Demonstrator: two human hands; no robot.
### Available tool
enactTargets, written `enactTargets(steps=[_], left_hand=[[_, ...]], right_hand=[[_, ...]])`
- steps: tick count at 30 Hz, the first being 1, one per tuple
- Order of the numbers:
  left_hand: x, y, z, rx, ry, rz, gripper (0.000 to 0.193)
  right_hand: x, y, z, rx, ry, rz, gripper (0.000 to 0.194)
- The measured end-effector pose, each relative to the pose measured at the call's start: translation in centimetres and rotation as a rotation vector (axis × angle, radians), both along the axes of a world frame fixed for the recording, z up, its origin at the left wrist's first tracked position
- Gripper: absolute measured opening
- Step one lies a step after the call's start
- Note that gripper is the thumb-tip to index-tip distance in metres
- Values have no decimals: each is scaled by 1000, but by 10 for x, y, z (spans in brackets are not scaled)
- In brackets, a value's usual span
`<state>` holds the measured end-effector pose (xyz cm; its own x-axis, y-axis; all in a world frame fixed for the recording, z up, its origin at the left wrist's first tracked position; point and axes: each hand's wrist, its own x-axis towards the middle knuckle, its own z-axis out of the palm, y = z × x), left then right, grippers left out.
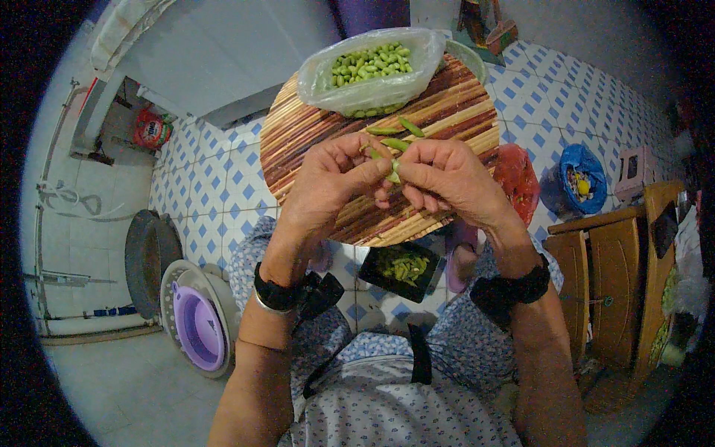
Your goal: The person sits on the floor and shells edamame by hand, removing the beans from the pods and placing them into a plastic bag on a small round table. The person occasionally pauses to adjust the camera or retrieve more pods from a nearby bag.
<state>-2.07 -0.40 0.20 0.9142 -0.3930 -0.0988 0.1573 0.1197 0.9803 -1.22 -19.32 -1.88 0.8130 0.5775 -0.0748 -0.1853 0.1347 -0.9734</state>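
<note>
My left hand (333, 177) and my right hand (449, 170) meet over a round, striped wooden-looking tabletop (301, 128). Between their thumbs and fingertips they pinch a green bean pod (394, 174), partly hidden by the fingers. Just beyond my fingers lie a few whole pods (412, 127). At the far side of the tabletop, a translucent plastic bag (318, 92) stands wide at the mouth, holding many shelled green beans (371, 64). Below the near edge, between my feet, a black tray (371, 276) contains a heap of green pods or hulls (409, 270).
A red plastic bag (519, 181) hangs or sits by the table's right edge. Farther right are a blue-lined bin (570, 193) and a wooden cabinet (611, 279). On the left, a purple basin (215, 341) and a dark tub (134, 262) lean near the tiled wall.
</note>
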Motion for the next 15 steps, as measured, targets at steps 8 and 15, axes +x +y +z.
enactTargets(steps=[8, 15], left_hand=[[-2, -6, -1, 63, 7, 13, 11], [-6, -5, 2, 283, -3, 106, 10]], right_hand=[[0, 4, 0, -112, -43, -2, 20], [-1, 5, -4, -67, -38, -8, 18]])
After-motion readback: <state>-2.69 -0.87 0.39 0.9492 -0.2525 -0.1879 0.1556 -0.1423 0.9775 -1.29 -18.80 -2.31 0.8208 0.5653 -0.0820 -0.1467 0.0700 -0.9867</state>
